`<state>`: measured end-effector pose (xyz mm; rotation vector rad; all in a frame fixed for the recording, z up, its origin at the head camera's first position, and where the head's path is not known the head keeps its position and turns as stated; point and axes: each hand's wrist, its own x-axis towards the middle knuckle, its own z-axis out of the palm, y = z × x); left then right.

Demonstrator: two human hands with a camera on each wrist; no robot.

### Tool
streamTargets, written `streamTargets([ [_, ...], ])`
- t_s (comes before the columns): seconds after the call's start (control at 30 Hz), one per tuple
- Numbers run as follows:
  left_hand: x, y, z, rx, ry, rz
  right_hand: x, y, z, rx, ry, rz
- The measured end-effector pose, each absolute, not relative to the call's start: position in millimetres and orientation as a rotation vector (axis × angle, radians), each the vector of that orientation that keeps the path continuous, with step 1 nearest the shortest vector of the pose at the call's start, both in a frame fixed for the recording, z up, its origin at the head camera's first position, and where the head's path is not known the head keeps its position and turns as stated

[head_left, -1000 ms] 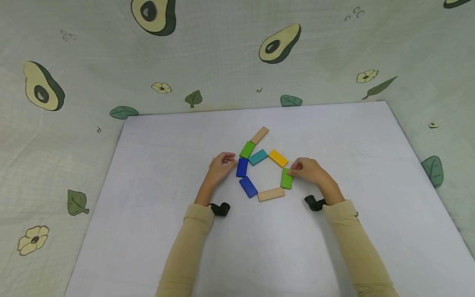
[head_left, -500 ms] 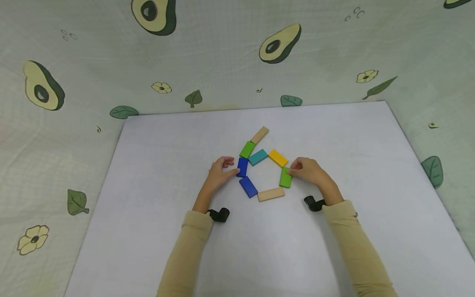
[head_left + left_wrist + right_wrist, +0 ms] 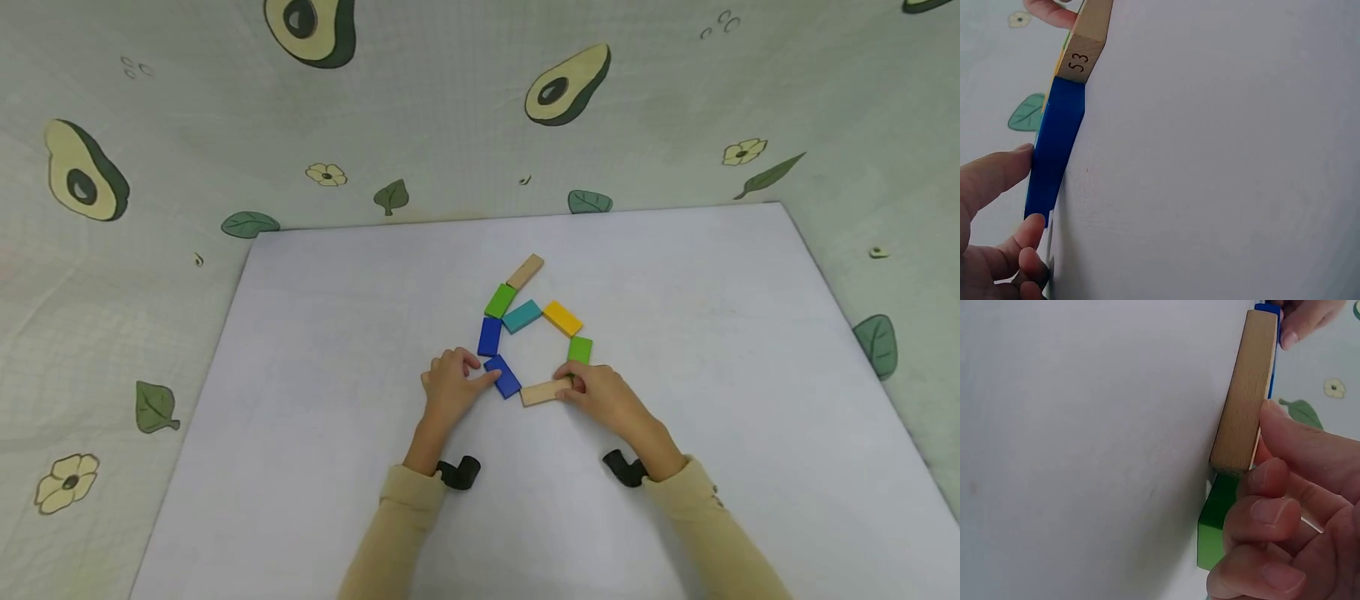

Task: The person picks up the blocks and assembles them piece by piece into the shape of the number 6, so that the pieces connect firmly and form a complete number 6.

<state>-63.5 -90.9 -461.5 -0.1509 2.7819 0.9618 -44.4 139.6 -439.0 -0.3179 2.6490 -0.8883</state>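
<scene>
Several coloured and plain wooden blocks form a ring with a tail on the white table. My left hand [image 3: 452,385] holds the lower blue block [image 3: 503,377], its thumb on the top and the index fingertip at the upper-left end. To the right, my right hand [image 3: 606,400] grips the plain wooden block [image 3: 542,392] by its right end; its curled fingers also hide part of the green block [image 3: 580,348]. In the left wrist view, the blue block [image 3: 1057,144] touches the wooden block [image 3: 1079,59], whose end reads 53.
Above stand another blue block [image 3: 490,337], a second green block [image 3: 500,301], a plain block [image 3: 525,272], a teal block [image 3: 522,317] and a yellow block [image 3: 562,318]. An avocado-print cloth [image 3: 450,100] surrounds the white table [image 3: 337,333].
My left hand has moved from the upper blue block down to the lower one. My right hand has left the green block's top and shifted down-left to the wooden block.
</scene>
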Motion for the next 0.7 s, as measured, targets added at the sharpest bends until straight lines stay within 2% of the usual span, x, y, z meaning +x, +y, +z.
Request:
streamTargets([
  [0.7, -60.0, -87.0, -462.6, -0.157, 2.806, 0.967, -49.0, 141.4, -439.5, -0.325, 2.645, -0.868],
])
